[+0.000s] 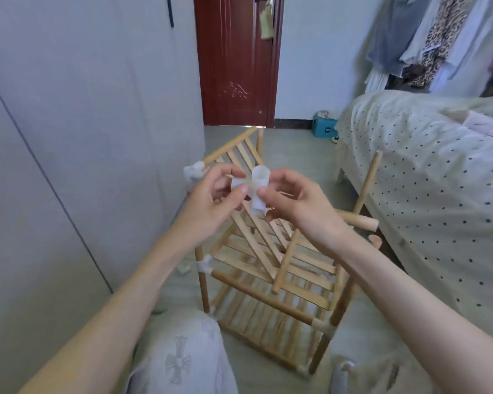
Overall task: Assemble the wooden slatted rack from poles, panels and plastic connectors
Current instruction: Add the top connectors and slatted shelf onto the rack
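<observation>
1. Connector (253, 191), white plastic with several sockets, is held in the air between both hands, in front of and above the half-built rack (268, 268). Only the head view is on offer, so all that follows comes from it.
2. Left hand (211, 194) pinches the connector's left-pointing socket between thumb and fingertips; right hand (293, 200) pinches its right side the same way. Both grips are narrow and closed on the plastic.
3. Connector's long tube runs roughly upright, one open mouth facing up and slightly toward the camera, another pointing down.
4. Bare pole ends lie to the right and below: a leaning pole (367, 180) rises beside the bed (439, 172), and a short horizontal pole end (362, 221) sticks out just under the right wrist.
5. My judgement: the right hand is nearer those free ends, so the connector would travel down and right, with a socket turned to line up with the chosen pole's axis. Which pole is meant I cannot tell.
</observation>
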`<state>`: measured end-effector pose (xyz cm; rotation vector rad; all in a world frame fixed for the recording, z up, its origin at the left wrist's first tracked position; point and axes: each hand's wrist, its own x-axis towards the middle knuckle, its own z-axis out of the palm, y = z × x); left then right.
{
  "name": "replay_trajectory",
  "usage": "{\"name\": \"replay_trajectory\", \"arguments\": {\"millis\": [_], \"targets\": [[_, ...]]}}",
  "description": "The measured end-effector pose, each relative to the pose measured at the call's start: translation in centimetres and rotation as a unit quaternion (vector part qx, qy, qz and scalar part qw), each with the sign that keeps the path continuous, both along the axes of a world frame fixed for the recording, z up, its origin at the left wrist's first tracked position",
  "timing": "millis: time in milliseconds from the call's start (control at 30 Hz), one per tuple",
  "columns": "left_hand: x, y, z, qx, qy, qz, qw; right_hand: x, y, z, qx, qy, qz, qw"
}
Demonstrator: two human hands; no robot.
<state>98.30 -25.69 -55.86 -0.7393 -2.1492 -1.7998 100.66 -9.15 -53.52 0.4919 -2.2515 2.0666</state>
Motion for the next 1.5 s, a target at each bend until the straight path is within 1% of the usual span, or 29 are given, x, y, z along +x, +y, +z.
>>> {"name": "replay_trajectory", "arguments": {"millis": [100,167,200,267,300,333,367,433,533,633,733,800,867,933,967,1067,1167,1233,1267,1300,1367,1433,1500], "targets": [[-0.2,4.3,1.4,-0.05,0.049,0.01,0.998,1.2,3.5,1.5,0.002,0.047,-0.075,0.996],[-0.7,6.9,1.3,-0.124,0.066,0.069,0.988,1.5,6.0,2.2,0.004,0.096,-0.142,0.985],[-1.1,7.8,0.9,-0.19,0.062,0.106,0.974,1.5,7.3,2.4,0.0,0.112,-0.171,0.979],[-1.8,9.2,-0.5,-0.347,0.048,0.137,0.926,1.3,9.7,2.1,-0.007,0.114,-0.216,0.97],[-2.0,9.7,-1.3,-0.398,0.052,0.136,0.906,1.1,10.8,1.6,-0.007,0.098,-0.227,0.969],[-2.3,10.0,-1.9,-0.417,0.066,0.139,0.896,0.9,11.7,0.9,-0.005,0.076,-0.23,0.97],[-2.6,10.1,-2.3,-0.41,0.082,0.145,0.897,0.7,12.4,0.0,-0.006,0.051,-0.227,0.973],[-3.5,9.9,-2.4,-0.374,0.1,0.152,0.909,0.3,13.3,-1.3,-0.017,0.015,-0.214,0.977],[-5.3,9.4,-2.1,-0.338,0.093,0.149,0.925,-0.2,13.6,-1.8,-0.015,0.017,-0.194,0.981],[-6.7,8.2,-1.7,-0.269,0.075,0.137,0.95,-0.8,13.2,-2.0,-0.01,0.024,-0.162,0.986],[-8.6,6.2,-1.3,-0.212,0.064,0.142,0.965,-1.3,12.5,-2.9,0.05,0.028,-0.162,0.985],[-9.2,5.3,-1.3,-0.184,0.036,0.164,0.968,-1.8,12.0,-3.1,0.106,0.021,-0.168,0.98],[-9.3,4.8,-1.6,-0.167,0.027,0.172,0.97,-2.4,11.4,-2.8,0.145,0.006,-0.148,0.978],[-8.8,4.4,-2.1,-0.195,0.055,0.156,0.967,-2.9,10.4,-2.5,0.16,-0.007,-0.113,0.981],[-8.5,4.3,-2.3,-0.211,0.071,0.141,0.965,-3.1,9.8,-2.4,0.152,-0.013,-0.096,0.984],[-7.0,3.9,-2.4,-0.227,0.121,0.101,0.961,-3.4,8.5,-2.6,0.083,-0.043,-0.062,0.994],[-5.8,2.9,-1.7,-0.245,0.167,0.081,0.952,-3.1,7.9,-3.0,0.024,-0.082,-0.04,0.996],[-5.2,2.1,-1.2,-0.283,0.153,0.022,0.947,-3.0,7.8,-3.1,-0.02,-0.111,-0.02,0.993],[-4.9,2.0,-1.1,-0.309,0.135,-0.015,0.941,-2.9,7.9,-3.1,-0.021,-0.118,-0.014,0.993],[-4.7,1.9,-1.1,-0.339,0.124,-0.041,0.932,-2.9,8.0,-3.1,-0.006,-0.121,-0.013,0.993],[-4.3,1.8,-1.4,-0.389,0.133,-0.058,0.91,-2.8,8.0,-3.1,0.021,-0.119,-0.017,0.993],[-4.2,1.3,-1.4,-0.399,0.129,-0.064,0.906,-2.8,7.6,-3.2,0.027,-0.114,-0.029,0.993],[-4.3,0.6,-1.3,-0.382,0.101,-0.075,0.915,-2.7,6.9,-3.1,0.033,-0.11,-0.036,0.993]]}}
